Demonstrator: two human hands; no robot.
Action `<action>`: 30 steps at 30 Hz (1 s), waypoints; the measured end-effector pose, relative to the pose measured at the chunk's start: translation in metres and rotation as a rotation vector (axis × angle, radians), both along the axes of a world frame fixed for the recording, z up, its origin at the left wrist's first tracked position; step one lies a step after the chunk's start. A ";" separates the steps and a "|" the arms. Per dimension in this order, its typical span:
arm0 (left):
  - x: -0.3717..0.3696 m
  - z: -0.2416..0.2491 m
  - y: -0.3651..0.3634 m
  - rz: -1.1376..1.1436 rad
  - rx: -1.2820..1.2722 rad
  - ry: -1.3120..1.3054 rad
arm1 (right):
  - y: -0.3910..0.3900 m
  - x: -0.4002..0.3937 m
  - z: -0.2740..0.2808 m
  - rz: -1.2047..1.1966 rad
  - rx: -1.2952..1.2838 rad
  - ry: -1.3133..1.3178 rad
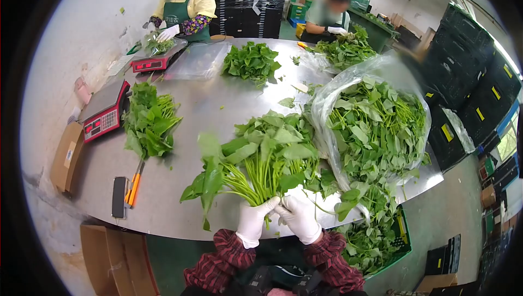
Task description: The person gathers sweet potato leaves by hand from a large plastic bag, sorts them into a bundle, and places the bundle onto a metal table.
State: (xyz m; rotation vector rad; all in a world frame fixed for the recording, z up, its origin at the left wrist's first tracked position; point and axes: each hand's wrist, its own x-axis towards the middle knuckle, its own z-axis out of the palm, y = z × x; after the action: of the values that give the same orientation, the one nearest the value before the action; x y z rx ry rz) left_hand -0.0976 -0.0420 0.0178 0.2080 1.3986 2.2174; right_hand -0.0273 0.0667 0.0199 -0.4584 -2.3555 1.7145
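Note:
In a white glove, my left hand [256, 221] is closed round the lower stems of a bunch of leafy greens [261, 170]. The leaves fan out away from me over the steel table. My right hand [300, 218], also gloved, pinches at the same stem ends, its fingers meeting those of the left. What exactly lies between the right fingertips is partly hidden. To the right, an open clear plastic bag [327, 105] holds a large heap of loose greens [376, 127]. More greens hang over the table edge into a green crate [402, 236] below it.
Left on the table [185, 187] lie another bunch [150, 119], an orange-handled knife [133, 187], a black phone-like slab [119, 198] and a red scale [104, 119]. Across it, one person [188, 7] handles greens on another scale [150, 64]; a second person [329, 18] works beside piled greens.

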 end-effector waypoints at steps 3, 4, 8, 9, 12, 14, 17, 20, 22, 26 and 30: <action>-0.002 -0.003 -0.003 -0.046 0.030 -0.053 | 0.007 -0.003 -0.016 0.017 -0.041 0.051; -0.003 -0.004 -0.004 -0.089 0.038 -0.065 | 0.008 -0.003 -0.017 -0.023 -0.053 0.145; -0.006 -0.008 -0.005 -0.160 0.072 -0.109 | 0.009 -0.003 -0.018 0.002 -0.021 0.131; -0.005 -0.007 -0.004 -0.149 0.065 -0.115 | 0.006 -0.003 -0.019 0.001 -0.022 0.129; -0.001 -0.010 0.000 -0.077 0.109 -0.096 | 0.000 -0.001 -0.014 -0.194 0.134 0.149; -0.005 -0.008 -0.005 -0.036 0.230 -0.095 | 0.012 -0.003 0.008 -0.616 -0.356 0.202; -0.022 -0.013 -0.016 -0.094 0.365 -0.119 | 0.047 0.003 0.010 -0.392 -0.332 0.057; -0.022 -0.016 -0.018 -0.267 0.417 -0.196 | 0.041 0.006 0.018 -0.030 -0.330 -0.114; -0.017 -0.019 -0.015 -0.301 0.413 -0.190 | 0.035 0.010 0.032 0.059 -0.453 -0.214; -0.015 -0.026 -0.015 -0.379 0.370 -0.241 | 0.039 0.013 0.029 0.199 -0.597 -0.376; -0.009 -0.033 -0.008 -0.429 0.373 -0.188 | 0.025 0.018 0.004 -0.110 -0.458 -0.046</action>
State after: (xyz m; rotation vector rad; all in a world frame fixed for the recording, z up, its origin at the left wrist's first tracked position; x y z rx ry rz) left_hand -0.1068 -0.0502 -0.0156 0.3776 0.7483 2.0481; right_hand -0.0092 0.0916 0.0241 -0.6874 -1.9099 2.2067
